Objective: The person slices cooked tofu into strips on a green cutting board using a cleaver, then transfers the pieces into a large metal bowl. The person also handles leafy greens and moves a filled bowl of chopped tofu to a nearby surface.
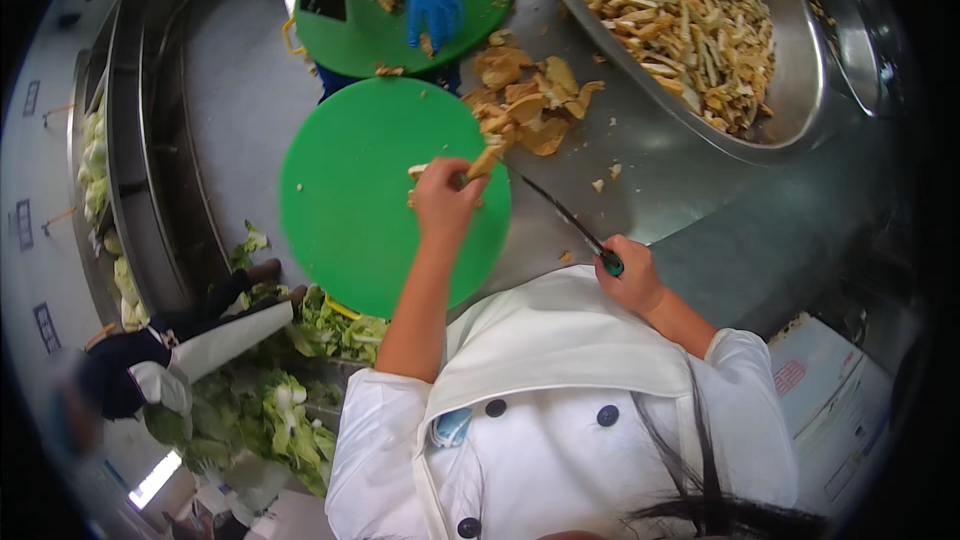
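My left hand (446, 198) is closed on a golden-tan food slice (487, 160) over the right part of a round green cutting board (360, 200). Small pale strips (415, 172) lie on the board beside my fingers, partly hidden by them. In my right hand (634, 278), right of the board, is a knife (568, 216) with a green and black handle. Its narrow dark blade points up and left, the tip close to the held slice. Past the board's upper right edge sits a loose pile of tan slices (540, 105); their exact kind is unclear.
A large oval metal basin (800, 70) heaped with cut tan strips (690, 20) stands at the upper right. Across the metal table, another person's blue-gloved hand (434, 5) works on a second green board (350, 50). Leafy greens (290, 420) and another person (150, 370) are at lower left.
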Demonstrator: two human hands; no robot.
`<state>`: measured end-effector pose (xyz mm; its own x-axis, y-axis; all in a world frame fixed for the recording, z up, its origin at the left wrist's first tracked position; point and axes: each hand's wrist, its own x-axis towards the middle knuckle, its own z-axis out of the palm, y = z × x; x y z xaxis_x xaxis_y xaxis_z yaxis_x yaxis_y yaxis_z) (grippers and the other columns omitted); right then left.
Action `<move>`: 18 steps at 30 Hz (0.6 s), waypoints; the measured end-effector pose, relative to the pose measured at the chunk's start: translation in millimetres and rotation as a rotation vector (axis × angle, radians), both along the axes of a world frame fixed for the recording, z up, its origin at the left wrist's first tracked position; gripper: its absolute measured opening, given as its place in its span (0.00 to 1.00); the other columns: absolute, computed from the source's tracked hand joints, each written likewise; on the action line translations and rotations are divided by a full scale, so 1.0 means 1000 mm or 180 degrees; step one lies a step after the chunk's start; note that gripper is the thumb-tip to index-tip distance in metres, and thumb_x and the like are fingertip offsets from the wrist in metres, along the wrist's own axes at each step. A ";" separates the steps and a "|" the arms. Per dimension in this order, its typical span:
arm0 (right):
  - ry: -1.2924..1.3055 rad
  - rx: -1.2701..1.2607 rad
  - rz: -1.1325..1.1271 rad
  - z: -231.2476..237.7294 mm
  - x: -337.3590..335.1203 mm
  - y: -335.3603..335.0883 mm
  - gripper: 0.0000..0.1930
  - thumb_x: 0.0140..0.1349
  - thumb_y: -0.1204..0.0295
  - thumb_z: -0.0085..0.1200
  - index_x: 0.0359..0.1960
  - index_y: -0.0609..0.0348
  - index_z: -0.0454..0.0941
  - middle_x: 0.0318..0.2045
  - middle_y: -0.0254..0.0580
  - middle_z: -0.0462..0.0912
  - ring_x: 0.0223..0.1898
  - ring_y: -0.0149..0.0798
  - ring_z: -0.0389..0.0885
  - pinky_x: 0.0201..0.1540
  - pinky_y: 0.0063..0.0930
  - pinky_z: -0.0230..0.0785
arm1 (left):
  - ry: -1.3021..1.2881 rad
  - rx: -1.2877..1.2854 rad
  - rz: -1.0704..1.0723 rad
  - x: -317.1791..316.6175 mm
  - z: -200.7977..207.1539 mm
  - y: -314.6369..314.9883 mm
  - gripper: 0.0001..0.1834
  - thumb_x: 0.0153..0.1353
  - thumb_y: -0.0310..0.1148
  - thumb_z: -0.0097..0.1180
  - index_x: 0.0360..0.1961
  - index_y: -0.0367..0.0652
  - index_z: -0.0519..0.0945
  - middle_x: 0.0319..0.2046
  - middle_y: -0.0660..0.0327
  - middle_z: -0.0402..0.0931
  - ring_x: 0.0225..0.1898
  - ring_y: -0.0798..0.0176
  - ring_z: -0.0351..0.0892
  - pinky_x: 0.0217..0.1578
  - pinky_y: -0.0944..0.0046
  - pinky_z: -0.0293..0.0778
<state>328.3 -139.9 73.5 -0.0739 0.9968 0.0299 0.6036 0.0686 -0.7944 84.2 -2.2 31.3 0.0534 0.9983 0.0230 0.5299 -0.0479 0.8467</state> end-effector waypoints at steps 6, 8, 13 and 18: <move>-0.0082 -0.0788 0.0373 0.014 -0.043 0.033 0.08 0.51 0.75 0.56 0.29 0.60 0.69 0.23 0.50 0.74 0.28 0.55 0.74 0.30 0.43 0.65 | -0.2269 -0.1432 0.1613 -0.071 -0.029 -0.071 0.15 0.49 0.22 0.65 0.38 0.34 0.74 0.30 0.59 0.78 0.24 0.71 0.77 0.22 0.72 0.73; -0.0111 -0.0983 0.0599 0.018 -0.059 0.042 0.08 0.52 0.74 0.56 0.30 0.60 0.68 0.23 0.51 0.75 0.29 0.55 0.74 0.31 0.43 0.65 | -0.2168 -0.1340 0.1822 -0.074 -0.033 -0.084 0.17 0.50 0.22 0.64 0.41 0.34 0.73 0.29 0.59 0.77 0.24 0.70 0.76 0.22 0.71 0.74; -0.0368 -0.1253 0.1129 0.028 -0.097 0.057 0.10 0.54 0.73 0.54 0.34 0.61 0.67 0.26 0.53 0.75 0.31 0.57 0.73 0.32 0.44 0.65 | 0.0019 -0.0404 0.1469 -0.072 -0.029 -0.095 0.17 0.51 0.22 0.62 0.43 0.34 0.72 0.28 0.59 0.74 0.23 0.67 0.76 0.20 0.72 0.75; -0.0543 -0.1032 0.1556 0.022 -0.111 0.056 0.10 0.54 0.74 0.51 0.35 0.60 0.65 0.25 0.54 0.75 0.30 0.56 0.75 0.32 0.48 0.66 | -0.0220 -0.0651 0.1745 -0.076 -0.035 -0.096 0.13 0.51 0.28 0.65 0.36 0.36 0.76 0.23 0.58 0.75 0.21 0.68 0.75 0.22 0.70 0.72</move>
<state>217.1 -83.7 95.3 -0.5022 0.8025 -0.3221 0.6838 0.1406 -0.7160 8.3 -97.9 -4.0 -0.4665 0.8644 -0.1879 0.3745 0.3855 0.8433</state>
